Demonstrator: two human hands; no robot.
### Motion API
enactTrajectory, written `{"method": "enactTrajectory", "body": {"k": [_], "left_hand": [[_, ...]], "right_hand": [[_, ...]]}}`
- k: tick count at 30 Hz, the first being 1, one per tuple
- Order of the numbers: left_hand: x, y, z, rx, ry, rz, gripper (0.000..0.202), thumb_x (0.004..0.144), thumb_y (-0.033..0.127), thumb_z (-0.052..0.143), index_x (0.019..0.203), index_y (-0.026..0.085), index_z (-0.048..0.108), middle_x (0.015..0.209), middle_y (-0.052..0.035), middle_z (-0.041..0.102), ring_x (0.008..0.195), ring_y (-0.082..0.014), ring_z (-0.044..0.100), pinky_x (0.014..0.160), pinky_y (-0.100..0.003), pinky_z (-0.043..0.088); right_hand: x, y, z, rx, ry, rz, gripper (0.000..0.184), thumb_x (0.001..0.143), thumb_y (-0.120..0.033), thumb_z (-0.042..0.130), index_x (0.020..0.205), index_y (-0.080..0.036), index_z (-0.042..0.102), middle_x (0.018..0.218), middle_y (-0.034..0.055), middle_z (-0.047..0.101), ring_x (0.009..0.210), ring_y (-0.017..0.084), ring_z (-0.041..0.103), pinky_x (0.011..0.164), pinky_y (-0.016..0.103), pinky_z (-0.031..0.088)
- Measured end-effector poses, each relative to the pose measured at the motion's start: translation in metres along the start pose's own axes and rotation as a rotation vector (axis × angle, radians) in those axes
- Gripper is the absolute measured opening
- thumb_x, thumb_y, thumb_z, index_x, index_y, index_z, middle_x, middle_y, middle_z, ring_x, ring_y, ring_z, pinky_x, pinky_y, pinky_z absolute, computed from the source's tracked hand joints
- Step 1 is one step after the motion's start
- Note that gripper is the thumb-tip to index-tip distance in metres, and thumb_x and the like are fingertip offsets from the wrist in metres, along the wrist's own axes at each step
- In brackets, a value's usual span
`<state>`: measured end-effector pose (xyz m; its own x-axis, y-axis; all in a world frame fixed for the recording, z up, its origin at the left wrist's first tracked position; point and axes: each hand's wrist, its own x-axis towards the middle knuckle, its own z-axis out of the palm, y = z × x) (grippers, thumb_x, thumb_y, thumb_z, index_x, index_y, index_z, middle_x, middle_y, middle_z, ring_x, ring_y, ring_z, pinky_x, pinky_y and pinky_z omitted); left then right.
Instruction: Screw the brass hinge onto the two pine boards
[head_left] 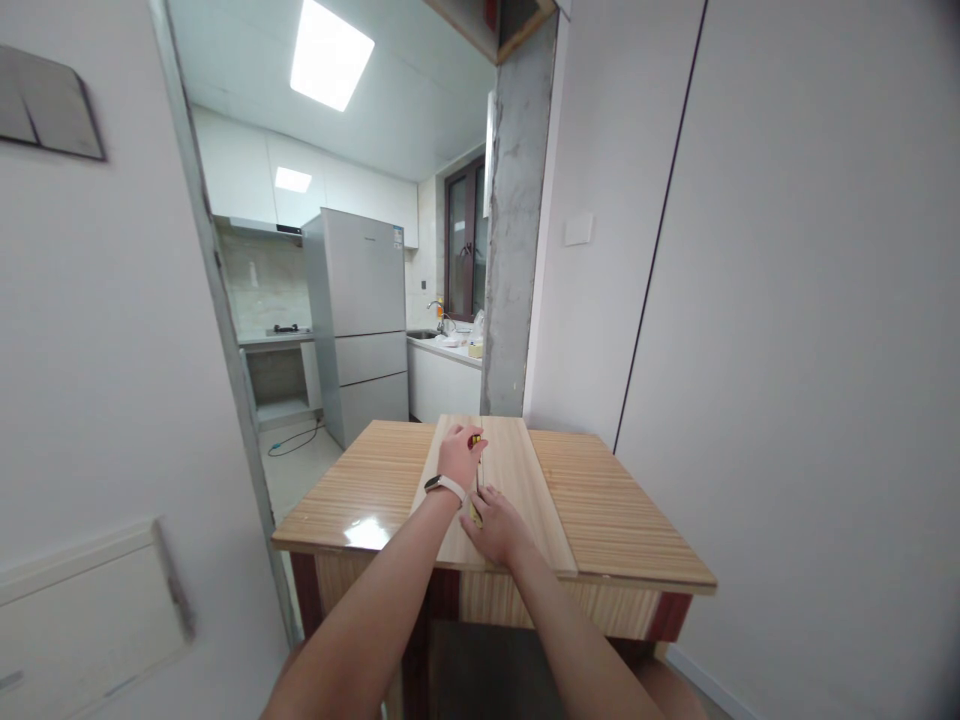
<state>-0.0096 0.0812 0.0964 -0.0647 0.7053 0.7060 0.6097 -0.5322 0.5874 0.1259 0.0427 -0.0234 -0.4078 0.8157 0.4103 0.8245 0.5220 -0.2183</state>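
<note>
My left hand [459, 457], with a pale-strapped watch [444, 487] on its wrist, is closed in a pinch on a small yellow-and-black piece [475, 440], which looks like part of a tape measure. Nearer to me, my right hand [501, 528] rests low on the board, its thumb and fingers around another yellow part [476, 515] of what seems the same tape measure. A thin dark line runs between the two hands. Beneath them lies a pale wooden board [536, 510], lengthwise away from me; the fingers hide much of the tape measure.
The board lies across a wood-grain table [615, 510] with dark red legs. Beyond it, a grey fridge [367, 290] stands in a kitchen with a sink counter [446, 375]. A cable [296, 440] lies on the floor. White walls flank both sides.
</note>
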Motion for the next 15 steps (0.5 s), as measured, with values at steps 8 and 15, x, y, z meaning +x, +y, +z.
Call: {"method": "enactTrajectory", "body": {"k": [8, 15], "left_hand": [[0.001, -0.002, 0.000, 0.012, -0.013, 0.000, 0.023, 0.089, 0.016, 0.069, 0.110, 0.024, 0.074, 0.101, -0.0054, 0.066, 0.086, -0.0182, 0.065, 0.086, -0.033, 0.052], [-0.002, -0.004, 0.002, -0.071, -0.034, 0.038, 0.025, 0.093, 0.012, 0.061, 0.115, 0.022, 0.070, 0.110, -0.0067, 0.068, 0.093, -0.0167, 0.067, 0.091, -0.032, 0.053]], "right_hand": [[0.000, 0.001, -0.001, 0.001, -0.015, 0.000, 0.065, 0.100, -0.060, 0.045, 0.150, -0.019, 0.053, 0.157, 0.0167, 0.046, 0.149, 0.030, 0.035, 0.120, 0.048, 0.027], [-0.001, -0.004, -0.010, -0.001, -0.029, 0.000, 0.066, 0.100, -0.060, 0.043, 0.150, -0.018, 0.053, 0.156, 0.0172, 0.047, 0.148, 0.030, 0.036, 0.121, 0.048, 0.025]]}}
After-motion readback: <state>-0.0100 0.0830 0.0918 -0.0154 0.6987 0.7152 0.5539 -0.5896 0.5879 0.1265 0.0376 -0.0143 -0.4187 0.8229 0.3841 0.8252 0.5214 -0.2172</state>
